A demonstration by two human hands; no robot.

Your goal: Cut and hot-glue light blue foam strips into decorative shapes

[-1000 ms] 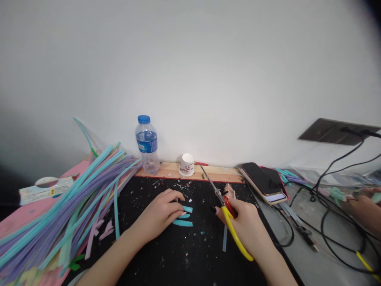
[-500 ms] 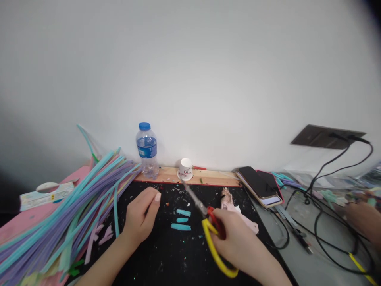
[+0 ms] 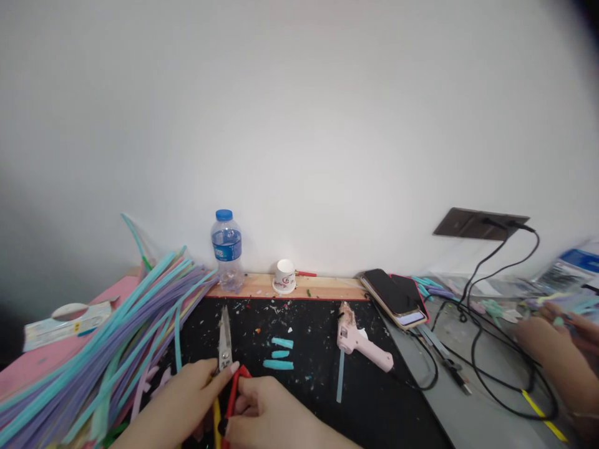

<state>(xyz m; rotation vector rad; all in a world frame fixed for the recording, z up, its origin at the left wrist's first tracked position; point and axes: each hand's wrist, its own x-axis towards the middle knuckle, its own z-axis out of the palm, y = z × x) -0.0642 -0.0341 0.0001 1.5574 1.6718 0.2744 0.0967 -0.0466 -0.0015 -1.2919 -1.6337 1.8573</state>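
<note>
A pair of scissors (image 3: pixel 225 340) with one red and one yellow handle points away from me, left of the middle of the black mat (image 3: pixel 309 424). My right hand (image 3: pixel 276 411) is closed round the red handle. On the other side my left hand (image 3: pixel 191 396) grips near the pivot and the yellow handle, its lower fingers hidden. Three short turquoise strips (image 3: pixel 279 365) lie in a stack of rows just right of the scissors. A pink glue gun (image 3: pixel 367 350) rests farther right, a pale glue stick (image 3: pixel 340 377) poking out of it.
Long pastel fuzzy stems (image 3: pixel 135 324) are heaped at left. Along the wall stand a water bottle (image 3: pixel 227 249) and a paper cup (image 3: pixel 285 277). Phones (image 3: pixel 395 293), black cables (image 3: pixel 486 399) and another person's hand (image 3: pixel 545 349) are at right. Mat scraps lie scattered.
My right hand has carried the scissors left and nearer to me, turning them to point straight away. My left hand has come down onto them. The glue gun is now uncovered.
</note>
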